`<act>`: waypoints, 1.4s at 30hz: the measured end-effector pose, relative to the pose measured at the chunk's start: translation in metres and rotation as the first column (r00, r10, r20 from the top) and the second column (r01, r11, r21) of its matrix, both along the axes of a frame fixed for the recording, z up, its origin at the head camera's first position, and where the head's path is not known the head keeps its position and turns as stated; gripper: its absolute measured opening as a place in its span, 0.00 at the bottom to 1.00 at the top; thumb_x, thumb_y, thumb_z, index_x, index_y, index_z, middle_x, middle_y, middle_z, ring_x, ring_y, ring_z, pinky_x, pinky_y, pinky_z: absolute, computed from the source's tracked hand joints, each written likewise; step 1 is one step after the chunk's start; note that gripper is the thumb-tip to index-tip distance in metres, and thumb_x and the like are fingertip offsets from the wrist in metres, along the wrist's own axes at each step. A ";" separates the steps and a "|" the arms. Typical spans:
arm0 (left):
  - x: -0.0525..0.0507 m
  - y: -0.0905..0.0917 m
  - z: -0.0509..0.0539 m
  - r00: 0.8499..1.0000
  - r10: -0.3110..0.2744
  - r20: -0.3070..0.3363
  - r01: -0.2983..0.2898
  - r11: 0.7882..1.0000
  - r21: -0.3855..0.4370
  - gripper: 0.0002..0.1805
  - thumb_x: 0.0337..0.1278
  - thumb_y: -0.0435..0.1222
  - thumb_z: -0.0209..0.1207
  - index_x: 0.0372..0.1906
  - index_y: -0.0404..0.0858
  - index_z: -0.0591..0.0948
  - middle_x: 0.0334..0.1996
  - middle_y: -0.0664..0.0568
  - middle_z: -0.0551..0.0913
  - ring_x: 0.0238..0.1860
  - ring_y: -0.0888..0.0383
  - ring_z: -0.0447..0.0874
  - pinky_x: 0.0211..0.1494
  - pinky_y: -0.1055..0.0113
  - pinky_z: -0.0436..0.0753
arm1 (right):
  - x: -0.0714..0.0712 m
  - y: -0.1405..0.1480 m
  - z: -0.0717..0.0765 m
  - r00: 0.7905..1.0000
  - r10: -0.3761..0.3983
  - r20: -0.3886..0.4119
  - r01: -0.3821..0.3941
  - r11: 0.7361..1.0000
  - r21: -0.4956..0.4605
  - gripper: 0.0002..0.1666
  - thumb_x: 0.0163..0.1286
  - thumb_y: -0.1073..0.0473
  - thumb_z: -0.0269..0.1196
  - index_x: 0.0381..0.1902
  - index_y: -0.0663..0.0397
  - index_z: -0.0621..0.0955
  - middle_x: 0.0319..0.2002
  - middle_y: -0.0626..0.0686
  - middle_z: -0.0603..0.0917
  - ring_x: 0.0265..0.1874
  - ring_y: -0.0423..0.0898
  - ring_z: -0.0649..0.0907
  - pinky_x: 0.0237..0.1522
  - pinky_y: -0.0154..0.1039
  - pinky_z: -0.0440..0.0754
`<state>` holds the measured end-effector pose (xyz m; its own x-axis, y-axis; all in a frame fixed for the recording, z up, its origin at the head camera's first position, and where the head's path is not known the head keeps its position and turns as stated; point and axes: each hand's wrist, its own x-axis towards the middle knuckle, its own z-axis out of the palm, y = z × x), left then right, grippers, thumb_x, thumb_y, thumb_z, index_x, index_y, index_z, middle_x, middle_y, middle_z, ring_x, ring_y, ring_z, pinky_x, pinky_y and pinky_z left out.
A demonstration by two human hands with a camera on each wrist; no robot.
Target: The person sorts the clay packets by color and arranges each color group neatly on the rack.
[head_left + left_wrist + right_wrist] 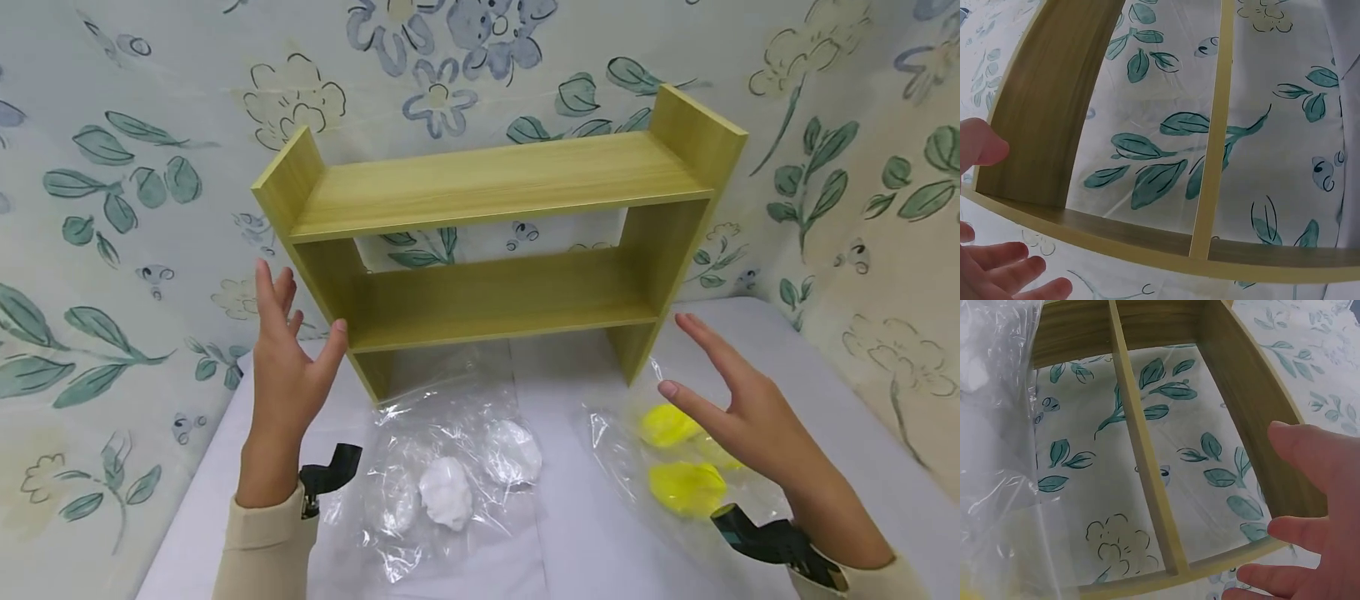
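A light wooden two-tier shelf [495,292] stands upright on the white-covered table, against the patterned cloth. My left hand [288,367] is raised at its left side, fingers spread and holding nothing; in the left wrist view the thumb [985,147] overlaps the side panel, and I cannot tell whether it touches. My right hand [750,417] is held off the shelf's right side, fingers extended and holding nothing. In the right wrist view that hand [1310,519] appears beside the side panel.
A clear plastic bag [397,550] with white lumps [446,493] lies in front of the shelf. At the right, under my right hand, another clear bag [611,442] holds yellow lumps [686,490]. Floral cloth [187,317] hangs behind and around the table [570,533].
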<state>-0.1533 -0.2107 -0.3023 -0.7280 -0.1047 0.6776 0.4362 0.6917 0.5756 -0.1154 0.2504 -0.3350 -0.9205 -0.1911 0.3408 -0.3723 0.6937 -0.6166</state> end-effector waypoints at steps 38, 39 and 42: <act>-0.041 0.018 0.006 0.987 -0.118 -0.109 0.137 0.973 0.185 0.28 0.71 0.30 0.41 0.74 0.41 0.55 0.61 0.38 0.70 0.61 0.46 0.71 0.64 0.56 0.69 | -0.068 0.091 -0.082 0.866 0.161 0.473 -0.148 0.987 -0.064 0.33 0.72 0.47 0.54 0.69 0.58 0.66 0.68 0.63 0.67 0.65 0.64 0.67 0.56 0.64 0.68; -0.044 0.016 0.002 0.987 -0.106 -0.118 0.126 0.977 0.174 0.28 0.71 0.30 0.42 0.73 0.42 0.55 0.61 0.39 0.71 0.60 0.47 0.72 0.64 0.56 0.70 | -0.069 0.092 -0.084 0.855 0.173 0.489 -0.157 0.985 -0.075 0.33 0.72 0.47 0.54 0.69 0.57 0.67 0.67 0.63 0.68 0.64 0.64 0.67 0.56 0.64 0.69; -0.055 0.010 -0.009 0.987 -0.083 -0.139 0.105 0.982 0.159 0.29 0.71 0.31 0.43 0.73 0.46 0.55 0.59 0.42 0.73 0.59 0.50 0.74 0.62 0.56 0.72 | -0.071 0.093 -0.091 0.830 0.193 0.523 -0.179 0.981 -0.078 0.33 0.71 0.48 0.56 0.69 0.56 0.68 0.67 0.63 0.69 0.64 0.64 0.68 0.55 0.62 0.72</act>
<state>-0.2081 -0.2010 -0.3115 -0.6458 -0.1581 0.7470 0.5743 0.5440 0.6117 -0.1863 0.3439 -0.4262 -0.9099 -0.3751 -0.1771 -0.1078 0.6261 -0.7722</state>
